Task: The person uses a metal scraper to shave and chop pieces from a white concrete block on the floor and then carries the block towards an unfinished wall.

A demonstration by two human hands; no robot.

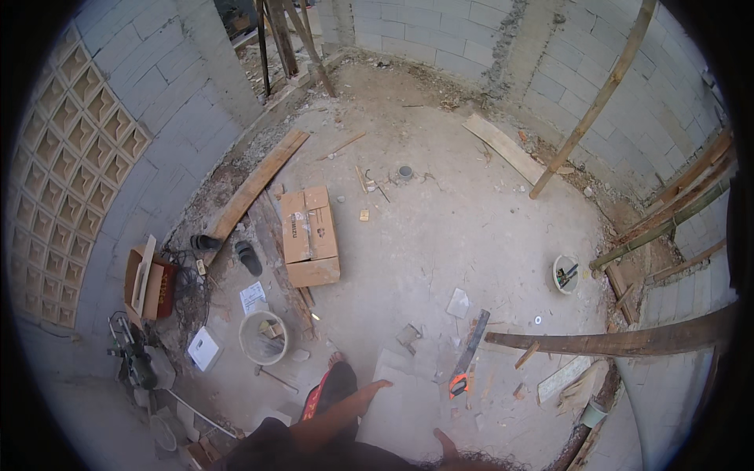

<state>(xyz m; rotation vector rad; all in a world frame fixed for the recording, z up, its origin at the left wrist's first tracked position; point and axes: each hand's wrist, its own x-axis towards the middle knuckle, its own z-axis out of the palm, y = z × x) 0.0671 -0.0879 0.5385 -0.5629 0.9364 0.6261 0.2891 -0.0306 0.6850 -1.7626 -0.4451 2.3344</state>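
Observation:
A pale grey block [402,416], flat-faced like a lightweight concrete block, is right in front of me at the lower middle. My left hand [367,395] grips its left edge, fingertips over the far left corner. At the near right side my right hand [448,449] holds the block's edge; only part of it shows, the rest lying at the lower rim. To the right, a handsaw [473,345] with an orange-and-black handle rests on the floor. A grey scrap piece [408,337] and a pale flat offcut [459,303] lie just beyond the block.
A cardboard box [311,235] stands ahead left, near a plank [259,187] and dark slippers [248,258]. Left of me is a white bucket [264,338]; farther right, another bucket [565,274] holds tools. A wooden beam [613,341] juts in from the right. Block walls [440,35] surround the concrete floor.

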